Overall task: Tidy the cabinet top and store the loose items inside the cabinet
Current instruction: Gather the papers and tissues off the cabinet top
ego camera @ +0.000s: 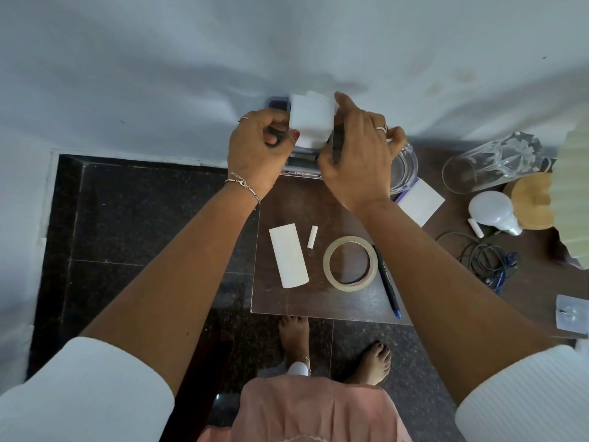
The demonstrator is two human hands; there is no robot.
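Two hands met at upper centre of the frame, over a white paper (310,121) held upright against the wall. Left hand (255,151) had fingers curled tight round a dark loop (272,137), thumb touching the paper's left edge. Right hand (357,154) pinched the paper's right edge, fingers curled, with something dark behind them; could not tell what. Just below the hands sat a tray (299,170) at the back edge of the cabinet top (287,298). Right of it were a bowl (404,167) and a notepad (417,200). Lower centre lay a card (289,255), a strip (312,237), a tape roll (350,263) and a pen (387,279). At right were a glass (478,167) on its side, a bulb (492,212) and a cable (484,253).
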